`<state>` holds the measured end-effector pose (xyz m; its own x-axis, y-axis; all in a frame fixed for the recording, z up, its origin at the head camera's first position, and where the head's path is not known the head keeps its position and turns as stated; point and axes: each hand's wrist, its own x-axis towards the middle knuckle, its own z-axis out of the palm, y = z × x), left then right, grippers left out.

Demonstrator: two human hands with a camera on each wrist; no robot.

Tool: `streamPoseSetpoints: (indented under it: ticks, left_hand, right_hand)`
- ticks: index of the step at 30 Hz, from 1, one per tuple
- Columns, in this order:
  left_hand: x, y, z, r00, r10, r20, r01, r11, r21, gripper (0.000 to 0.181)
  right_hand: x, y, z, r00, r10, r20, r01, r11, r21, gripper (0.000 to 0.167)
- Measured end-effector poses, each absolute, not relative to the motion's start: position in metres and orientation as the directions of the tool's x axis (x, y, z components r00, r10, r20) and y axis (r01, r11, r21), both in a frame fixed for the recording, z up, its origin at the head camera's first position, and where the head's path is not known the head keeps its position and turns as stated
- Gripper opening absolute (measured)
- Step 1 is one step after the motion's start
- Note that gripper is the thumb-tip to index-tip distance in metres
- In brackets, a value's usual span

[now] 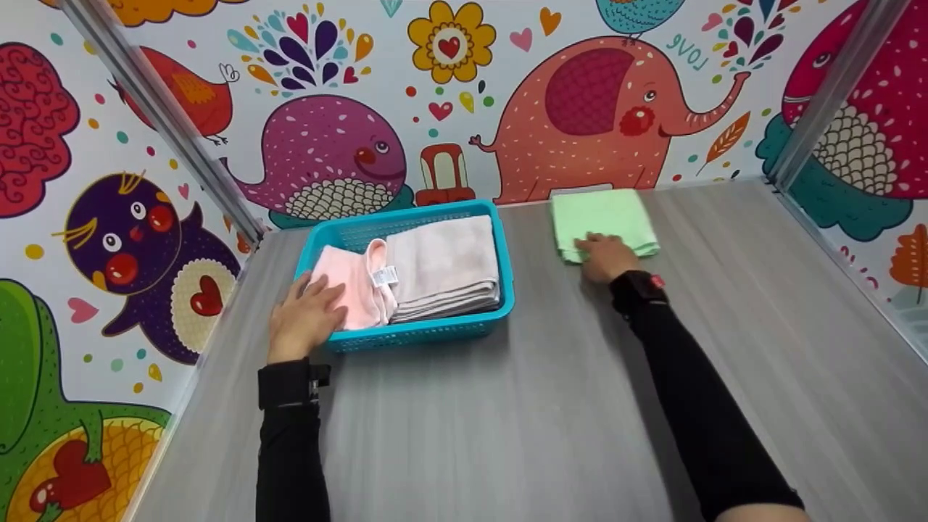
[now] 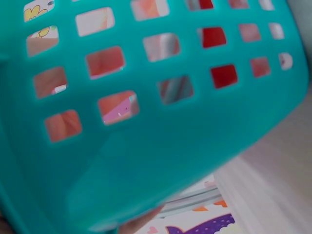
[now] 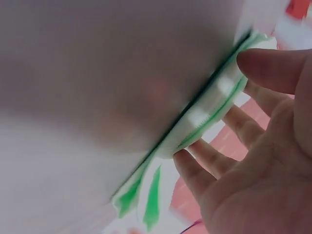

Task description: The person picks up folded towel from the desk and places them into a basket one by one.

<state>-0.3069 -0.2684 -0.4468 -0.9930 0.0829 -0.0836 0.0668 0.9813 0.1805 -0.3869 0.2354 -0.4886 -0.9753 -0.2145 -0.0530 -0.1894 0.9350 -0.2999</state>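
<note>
In the head view my left hand [image 1: 304, 322] lies over the left end of a turquoise plastic basket [image 1: 413, 337], fingers spread on a folded pink towel [image 1: 348, 279]. Beside that towel, in the same basket, sits a folded pale grey-beige towel [image 1: 442, 257]. My right hand [image 1: 607, 257] touches the near edge of a folded light green towel [image 1: 605, 217] on the table. From the right wrist, extended fingers and thumb show at the edge of the green towel [image 3: 209, 109]. The basket wall [image 2: 161, 131] fills most of the left wrist view and hides most of that hand.
The grey wood-grain table [image 1: 464, 428] runs back to a wall [image 1: 464, 109] printed with cartoon animals. Another printed panel [image 1: 130, 239] stands at the left. A white care label [image 1: 385, 275] sticks up between the basket's towels.
</note>
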Motion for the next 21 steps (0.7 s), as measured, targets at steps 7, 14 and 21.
streamPoseSetpoints:
  ticks: [7, 14, 21]
  left_hand:
    - [-0.306, -0.269, -0.448, -0.993, 0.087, -0.084, 0.071, 0.982, 0.177, 0.056]
    - [-0.306, -0.267, -0.448, -0.993, 0.084, -0.081, 0.066, 0.978, 0.198, 0.055]
    - [-0.305, -0.269, -0.447, -0.993, 0.08, -0.085, 0.062, 0.979, 0.197, 0.055]
  right_hand:
    - [-0.385, 0.178, -0.491, -0.961, -0.275, -0.024, -0.261, 0.934, -0.245, 0.051]
    - [-0.388, 0.163, -0.489, -0.965, -0.263, -0.024, -0.253, 0.948, -0.195, 0.047]
    - [-0.383, 0.169, -0.491, -0.948, -0.318, 0.0, -0.312, 0.929, -0.201, 0.043]
